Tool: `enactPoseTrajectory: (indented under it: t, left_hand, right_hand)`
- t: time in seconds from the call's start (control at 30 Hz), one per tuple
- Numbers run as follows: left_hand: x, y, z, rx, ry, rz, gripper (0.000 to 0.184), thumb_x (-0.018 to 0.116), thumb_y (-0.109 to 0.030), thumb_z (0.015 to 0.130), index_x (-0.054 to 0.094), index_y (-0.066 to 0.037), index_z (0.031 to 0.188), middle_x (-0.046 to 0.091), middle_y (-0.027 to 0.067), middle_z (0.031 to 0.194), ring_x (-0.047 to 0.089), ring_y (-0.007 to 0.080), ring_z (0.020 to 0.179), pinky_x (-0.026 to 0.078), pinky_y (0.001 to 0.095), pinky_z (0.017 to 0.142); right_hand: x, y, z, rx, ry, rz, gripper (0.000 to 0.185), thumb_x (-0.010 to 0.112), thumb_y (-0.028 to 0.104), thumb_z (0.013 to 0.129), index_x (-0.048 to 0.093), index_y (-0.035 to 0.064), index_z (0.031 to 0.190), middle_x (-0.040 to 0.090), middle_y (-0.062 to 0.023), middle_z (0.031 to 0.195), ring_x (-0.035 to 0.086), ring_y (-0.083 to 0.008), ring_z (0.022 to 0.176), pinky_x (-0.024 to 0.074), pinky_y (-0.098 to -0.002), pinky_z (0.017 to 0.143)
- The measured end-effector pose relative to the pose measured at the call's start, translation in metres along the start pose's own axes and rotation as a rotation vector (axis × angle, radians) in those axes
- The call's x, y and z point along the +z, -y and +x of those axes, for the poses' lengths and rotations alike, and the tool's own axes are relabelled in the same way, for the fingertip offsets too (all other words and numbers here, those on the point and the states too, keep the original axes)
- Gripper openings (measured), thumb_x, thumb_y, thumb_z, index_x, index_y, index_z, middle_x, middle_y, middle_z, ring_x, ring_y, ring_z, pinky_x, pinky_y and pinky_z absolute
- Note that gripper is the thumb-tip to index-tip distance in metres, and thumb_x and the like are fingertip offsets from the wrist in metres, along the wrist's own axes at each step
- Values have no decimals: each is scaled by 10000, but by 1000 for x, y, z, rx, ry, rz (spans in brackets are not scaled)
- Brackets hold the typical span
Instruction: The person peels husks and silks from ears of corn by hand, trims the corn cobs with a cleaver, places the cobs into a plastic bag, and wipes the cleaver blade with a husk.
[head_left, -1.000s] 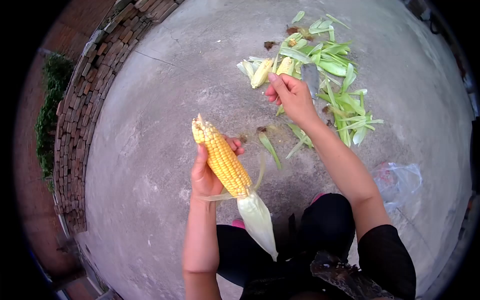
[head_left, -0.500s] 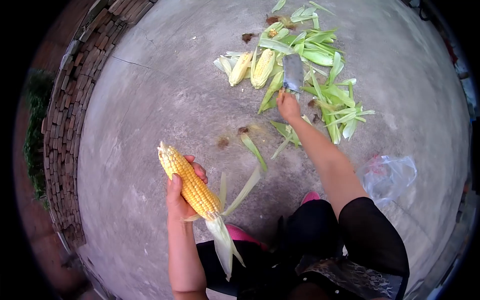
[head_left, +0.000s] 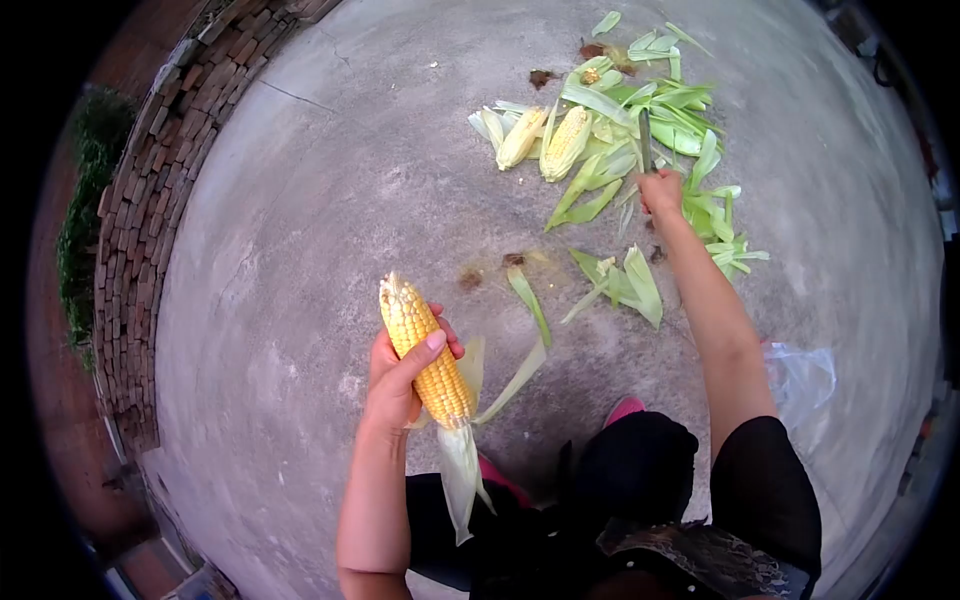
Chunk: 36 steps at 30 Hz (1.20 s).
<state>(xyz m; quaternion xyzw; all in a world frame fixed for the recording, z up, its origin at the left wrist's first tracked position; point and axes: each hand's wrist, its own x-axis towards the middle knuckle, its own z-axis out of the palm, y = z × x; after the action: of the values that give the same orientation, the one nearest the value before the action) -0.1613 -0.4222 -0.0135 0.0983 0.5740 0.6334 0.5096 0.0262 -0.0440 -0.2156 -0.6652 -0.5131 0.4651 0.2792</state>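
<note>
My left hand is wrapped round a yellow ear of corn, its thumb across the kernels. Pale husk leaves hang from the ear's lower end, and its pointed tip faces up and away. Farther off on the right, my right hand grips a cleaver, whose blade shows almost edge-on above the fist. Green husks lie beside and beyond the blade. Left of the cleaver, two paler ears of corn rest on husks on the concrete; the leftmost ear is partly wrapped.
Loose husk pieces and brown corn silk are scattered on the concrete ground. A clear plastic bag lies to the right of my right arm. A low brick wall curves along the left side.
My right hand has moved right with the cleaver, turning its blade from flat to edge-on. My left hand has shifted right with the ear of corn, which now stands more upright in view.
</note>
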Motion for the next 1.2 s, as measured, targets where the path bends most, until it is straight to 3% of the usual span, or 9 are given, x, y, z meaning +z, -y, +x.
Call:
enactPoseTrajectory:
  t: [0.07, 0.23, 0.37, 0.47, 0.53, 0.67, 0.8, 1.0, 1.2]
  left_hand:
    - [8, 0, 4, -15, 5, 3, 383, 647, -121, 763, 494, -2, 1094, 583, 105, 848, 602, 200, 766, 499, 335, 702]
    - [24, -1, 11, -32, 52, 46, 330, 639, -105, 747, 515, 0, 1035, 582, 91, 804, 601, 185, 723, 498, 324, 688]
    - [32, 4, 12, -32, 61, 123, 305, 670, -108, 746, 534, -12, 1000, 590, 75, 792, 602, 170, 714, 497, 311, 666]
    - [36, 5, 9, 13, 9, 257, 304, 707, -133, 756, 546, -28, 993, 598, 59, 791, 600, 156, 705, 495, 301, 647]
    - [38, 3, 9, 58, -18, 354, 309, 723, -147, 764, 552, -35, 996, 602, 49, 789, 599, 151, 699, 495, 297, 637]
    - [32, 3, 12, 189, 49, 459, 318, 680, -153, 808, 541, -41, 1072, 602, 56, 903, 594, 155, 818, 495, 304, 729]
    - [29, 5, 11, 227, 253, 159, 319, 648, -172, 836, 532, -43, 1104, 588, 67, 969, 574, 160, 885, 482, 308, 777]
    - [21, 9, 9, 205, 468, -183, 325, 601, -201, 878, 519, -46, 1152, 567, 82, 1069, 544, 167, 985, 463, 314, 850]
    - [0, 31, 15, 201, 581, -483, 337, 553, -230, 920, 506, -50, 1200, 546, 98, 1169, 514, 174, 1085, 443, 319, 923]
  right_hand:
    - [-31, 22, -55, -132, 74, 186, 481, 636, 41, 740, 371, 4, 1141, 527, -57, 649, 458, -118, 430, 349, -288, 344]
    - [-50, 56, -162, -498, 142, 534, 338, 623, 61, 808, 409, 30, 1068, 546, -39, 694, 483, -92, 447, 376, -252, 379]
    - [-48, 99, -200, -291, 266, 303, 226, 665, 142, 832, 523, 21, 959, 549, -36, 639, 515, -94, 479, 418, -253, 430]
    - [-41, 98, -217, -559, 191, 126, 212, 650, 99, 818, 570, 32, 1003, 586, -62, 643, 549, -130, 488, 448, -257, 465]
    - [-47, 113, -249, -860, 294, -166, 305, 651, 45, 744, 595, 56, 1044, 639, -79, 723, 599, -186, 538, 473, -272, 503]
    - [-37, 120, -284, -1418, 361, -101, 401, 638, 16, 629, 626, 97, 1022, 610, -35, 668, 592, -200, 529, 458, -300, 486]
    - [-34, 117, -302, -1522, 388, -252, 386, 633, 39, 651, 634, 111, 1030, 551, -18, 604, 564, -178, 496, 439, -295, 462]
    - [-29, 114, -308, -1499, 415, -214, 497, 679, 29, 565, 627, 91, 1055, 568, -41, 613, 560, -214, 513, 425, -323, 476]
    - [-21, 105, -305, -1421, 383, -206, 377, 643, 33, 651, 597, 99, 1019, 606, -44, 632, 613, -214, 544, 463, -320, 479]
